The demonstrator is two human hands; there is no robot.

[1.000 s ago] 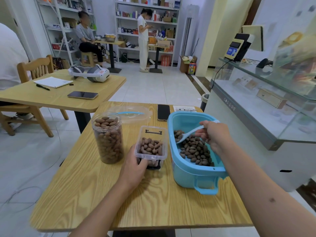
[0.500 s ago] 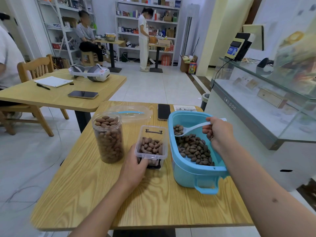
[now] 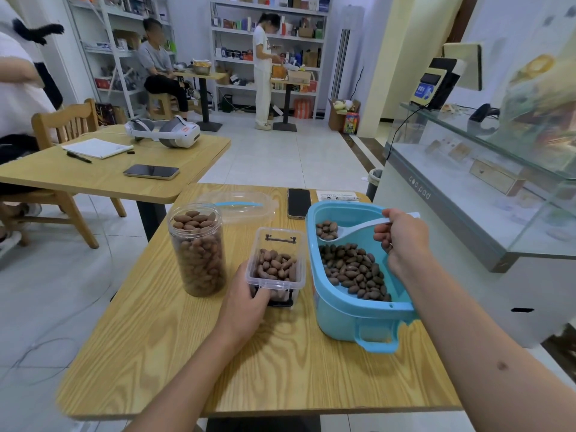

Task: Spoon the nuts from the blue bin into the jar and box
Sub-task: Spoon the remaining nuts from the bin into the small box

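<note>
Right hand: the right hand (image 3: 402,241) has its fingers curled round the handle of a white spoon (image 3: 352,230); the handle's middle is hidden inside the fist and only its tip shows past the knuckles.
Spoon: the bowl, out to the left of those fingers, carries a small heap of nuts (image 3: 326,229) and hangs above the far end of the blue bin (image 3: 349,310).
Bin: below and left of the right fingers more nuts lie on the bin's floor; the near wall hides the closest ones.
Left hand: the left hand (image 3: 246,302) grips the near left corner of the clear box (image 3: 276,266), thumb up along the side, fingertips tucked under the rim and partly out of sight.
Box: part full of nuts; its dark base is half covered by the hand.
Jar: the jar (image 3: 198,249) stands just left of the left fingers, apart from them, open and filled almost to the top.
Beyond: a clear lid (image 3: 240,207) and a phone (image 3: 298,202) lie at the far edge of the table (image 3: 280,363); a paper past the bin is cut off by its rim, print unreadable.
</note>
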